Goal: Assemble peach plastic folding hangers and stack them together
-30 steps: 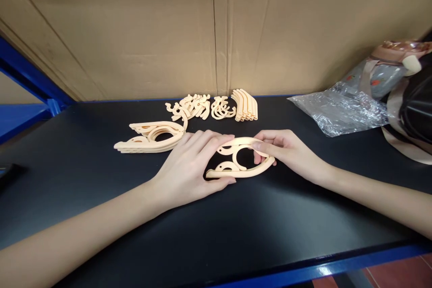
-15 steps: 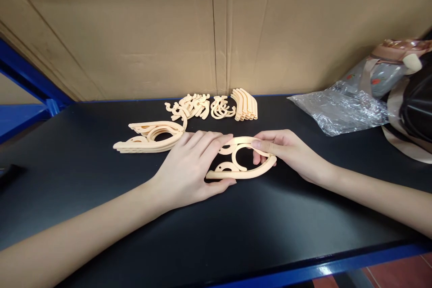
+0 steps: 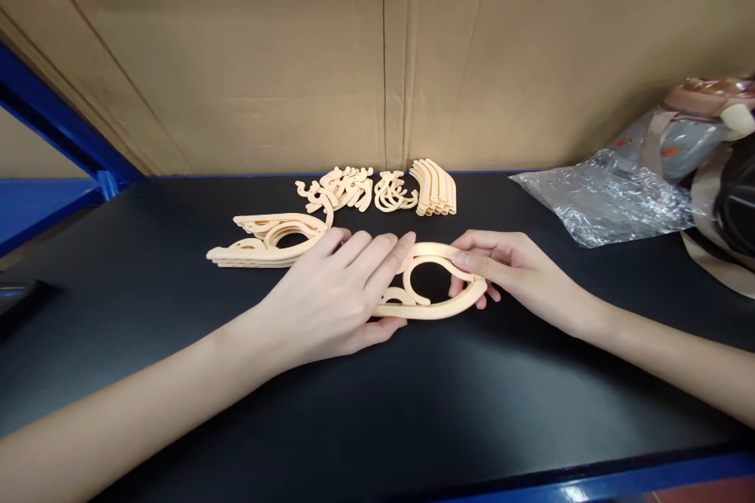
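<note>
A cream folding hanger (image 3: 436,311), its arms folded in around a curved hook, lies between both hands just above or on the black table. My left hand (image 3: 345,291) is closed over its left end, fingers across the top and thumb along the lower edge. At the right end my right hand (image 3: 501,263) pinches the upper arm near the joint, thumb on top and fingertips behind. Beyond my left hand rests a stack of similar folded hangers (image 3: 259,253), partly hidden by that hand.
Along the back lie a heap of small hook-shaped pieces (image 3: 345,187), a cluster of curved hooks (image 3: 392,192) and a stack of hanger arms (image 3: 435,187). A clear plastic bag (image 3: 607,200) and a bottle (image 3: 678,141) are at the right. Cardboard (image 3: 265,55) stands behind the table (image 3: 560,409).
My left hand has slid further right over the hanger, covering more of its left end. The right hand still grips the joint end. The whole view has shifted slightly.
</note>
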Motion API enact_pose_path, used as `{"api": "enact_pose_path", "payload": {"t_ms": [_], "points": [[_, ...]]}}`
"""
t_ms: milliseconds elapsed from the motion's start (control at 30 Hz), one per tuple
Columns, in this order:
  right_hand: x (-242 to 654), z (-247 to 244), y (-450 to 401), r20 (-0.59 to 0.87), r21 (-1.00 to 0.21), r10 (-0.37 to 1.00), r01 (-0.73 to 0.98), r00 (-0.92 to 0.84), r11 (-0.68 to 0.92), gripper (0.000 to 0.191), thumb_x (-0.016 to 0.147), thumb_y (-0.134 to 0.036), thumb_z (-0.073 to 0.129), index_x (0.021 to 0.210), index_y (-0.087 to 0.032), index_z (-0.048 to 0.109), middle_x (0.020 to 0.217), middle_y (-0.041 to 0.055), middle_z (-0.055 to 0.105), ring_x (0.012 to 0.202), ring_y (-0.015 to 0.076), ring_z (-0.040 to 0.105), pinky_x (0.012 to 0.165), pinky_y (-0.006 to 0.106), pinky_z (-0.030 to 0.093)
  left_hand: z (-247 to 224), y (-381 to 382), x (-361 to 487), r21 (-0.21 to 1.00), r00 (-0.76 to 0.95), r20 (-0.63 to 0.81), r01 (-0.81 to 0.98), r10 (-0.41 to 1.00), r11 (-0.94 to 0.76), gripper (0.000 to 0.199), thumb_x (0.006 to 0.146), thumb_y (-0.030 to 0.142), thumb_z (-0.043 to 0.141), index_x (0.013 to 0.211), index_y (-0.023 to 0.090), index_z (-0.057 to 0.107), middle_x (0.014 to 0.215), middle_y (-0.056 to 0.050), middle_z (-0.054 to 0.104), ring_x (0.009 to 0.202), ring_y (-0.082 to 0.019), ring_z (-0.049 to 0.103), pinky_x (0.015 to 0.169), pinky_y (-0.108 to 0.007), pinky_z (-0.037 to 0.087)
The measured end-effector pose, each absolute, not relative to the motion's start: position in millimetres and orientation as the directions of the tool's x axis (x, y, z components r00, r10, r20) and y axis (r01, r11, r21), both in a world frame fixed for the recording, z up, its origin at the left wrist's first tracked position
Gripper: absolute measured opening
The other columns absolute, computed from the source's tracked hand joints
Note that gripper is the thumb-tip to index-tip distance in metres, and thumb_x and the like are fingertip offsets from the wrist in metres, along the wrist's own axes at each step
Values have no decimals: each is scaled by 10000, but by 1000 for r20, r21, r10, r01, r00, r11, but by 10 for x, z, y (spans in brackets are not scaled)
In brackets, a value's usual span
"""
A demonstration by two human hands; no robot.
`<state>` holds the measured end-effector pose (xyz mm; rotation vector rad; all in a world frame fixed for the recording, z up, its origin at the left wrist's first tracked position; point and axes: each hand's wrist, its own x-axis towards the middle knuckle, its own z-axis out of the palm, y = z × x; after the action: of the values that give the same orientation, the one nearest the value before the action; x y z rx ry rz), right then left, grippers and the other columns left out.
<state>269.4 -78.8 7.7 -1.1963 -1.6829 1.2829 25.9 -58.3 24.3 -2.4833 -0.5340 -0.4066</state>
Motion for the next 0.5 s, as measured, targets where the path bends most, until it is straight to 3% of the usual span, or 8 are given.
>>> {"api": "enact_pose_path", "payload": {"t_ms": [167, 233, 300, 367, 500], "points": [[2733, 77, -748, 45, -965, 967, 241, -249, 107, 295, 907, -467, 568, 912, -182, 642, 689, -9, 645, 531, 80, 565, 468, 199, 387, 568, -444, 95, -309, 854, 332, 500, 401, -809, 540, 824, 403, 559, 1258, 81, 580, 1181, -117, 659, 1015, -280, 622, 881, -388, 471], [2745, 55, -706, 37, -969, 972, 230, -232, 92, 296, 904, -462, 574, 919, -175, 644, 726, 4, 671, 530, 81, 570, 474, 203, 396, 708, -322, -99, -219, 805, 314, 577, 504, -787, 543, 825, 480, 553, 1256, 151, 580, 1198, -73, 652, 1014, -254, 633, 834, -343, 493], [2745, 28, -671, 13, -970, 972, 235, -235, 70, 303, 898, -464, 581, 919, -170, 647, 737, 13, 680, 537, 84, 573, 484, 206, 402, 804, -189, -345, -81, 694, 261, 709, 671, -701, 629, 778, 622, 553, 1287, 252, 556, 1188, -5, 659, 945, -225, 654, 778, -315, 500], [2735, 3, -654, -8, -963, 967, 261, -253, 60, 314, 890, -475, 588, 916, -169, 652, 730, 12, 677, 549, 86, 574, 487, 206, 397, 845, -70, -600, 57, 560, 223, 809, 798, -585, 707, 685, 717, 563, 1223, 260, 601, 1158, 16, 679, 967, -239, 650, 848, -341, 488], [2724, -29, -666, -27, -943, 962, 328, -272, 66, 304, 892, -472, 588, 915, -179, 665, 741, 7, 676, 571, 80, 572, 490, 197, 387, 826, 91, -939, 213, 386, 48, 897, 921, -387, 723, 633, 665, 639, 1249, 290, 583, 1211, 42, 664, 1098, -242, 606, 1014, -387, 408]]}}
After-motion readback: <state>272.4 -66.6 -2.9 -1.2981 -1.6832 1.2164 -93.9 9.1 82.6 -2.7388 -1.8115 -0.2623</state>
